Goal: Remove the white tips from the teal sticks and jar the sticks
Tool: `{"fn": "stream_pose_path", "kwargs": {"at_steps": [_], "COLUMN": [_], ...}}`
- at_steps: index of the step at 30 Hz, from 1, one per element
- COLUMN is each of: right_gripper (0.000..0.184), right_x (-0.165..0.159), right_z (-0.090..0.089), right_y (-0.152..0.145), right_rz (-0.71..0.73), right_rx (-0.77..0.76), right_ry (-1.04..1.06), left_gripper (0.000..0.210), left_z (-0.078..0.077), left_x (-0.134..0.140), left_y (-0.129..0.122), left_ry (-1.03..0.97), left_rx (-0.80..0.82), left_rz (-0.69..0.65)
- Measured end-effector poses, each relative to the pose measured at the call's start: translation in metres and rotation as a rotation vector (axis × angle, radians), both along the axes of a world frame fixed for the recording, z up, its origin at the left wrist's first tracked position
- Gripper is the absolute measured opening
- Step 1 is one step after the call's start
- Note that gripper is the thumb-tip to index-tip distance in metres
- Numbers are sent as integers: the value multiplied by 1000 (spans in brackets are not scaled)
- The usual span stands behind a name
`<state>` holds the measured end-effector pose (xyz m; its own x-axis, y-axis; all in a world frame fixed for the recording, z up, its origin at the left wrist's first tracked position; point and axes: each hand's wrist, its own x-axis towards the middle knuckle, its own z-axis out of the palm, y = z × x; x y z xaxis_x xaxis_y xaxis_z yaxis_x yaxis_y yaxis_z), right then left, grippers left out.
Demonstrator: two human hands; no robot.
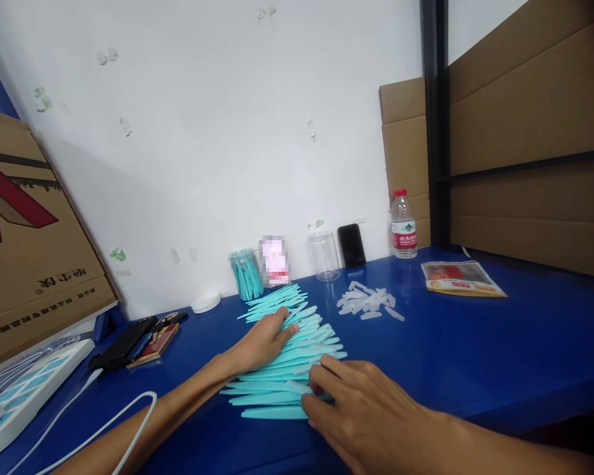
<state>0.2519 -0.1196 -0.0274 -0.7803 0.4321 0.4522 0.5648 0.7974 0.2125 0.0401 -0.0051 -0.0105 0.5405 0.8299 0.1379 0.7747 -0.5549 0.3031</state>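
Note:
Slim turquoise plastic sticks, many tipped with translucent sleeves, lie side by side in a long row across the blue table. My left hand rests on the middle of the row, thumb and forefinger apart, with no stick visibly gripped; its other fingers are hidden. Toward the near end, my right hand has its fingers curled in and closed at the right-hand tip of a turquoise stick, which its fingers partly cover. Right of the row is a loose heap of small translucent sleeves.
Along the wall stand a jar of turquoise sticks, a clear jar, a black phone and a water bottle. A white lid, a packet, a black case and a power strip lie around. A white cable crosses my left forearm.

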Motion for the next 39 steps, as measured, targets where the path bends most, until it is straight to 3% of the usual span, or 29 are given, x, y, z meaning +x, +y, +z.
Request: {"fn": "stream_pose_path", "kwargs": {"at_steps": [9, 14, 19, 26, 31, 35, 39], "right_gripper": [8, 11, 9, 5, 6, 19, 19], "right_x": [0, 0, 1, -1, -2, 3, 6], "right_z": [5, 3, 0, 4, 6, 10, 38], "right_y": [1, 5, 3, 3, -1, 9, 48], "right_rz": [-27, 1, 132, 173, 166, 140, -9], "right_rx": [-22, 65, 205, 185, 176, 98, -22], "right_ry": [24, 27, 36, 1, 11, 129, 444], "left_gripper": [44, 39, 36, 39, 40, 38, 43], "left_z": [3, 10, 18, 14, 5, 5, 16], "left_x": [-1, -8, -12, -11, -13, -12, -10], "left_y": [3, 12, 11, 4, 1, 3, -3], "left_ry": [50, 140, 208, 288, 85, -143, -315], "left_rx": [68, 255, 360, 443, 297, 176, 103], "left_rz": [-48, 47, 101, 159, 97, 91, 56]}}
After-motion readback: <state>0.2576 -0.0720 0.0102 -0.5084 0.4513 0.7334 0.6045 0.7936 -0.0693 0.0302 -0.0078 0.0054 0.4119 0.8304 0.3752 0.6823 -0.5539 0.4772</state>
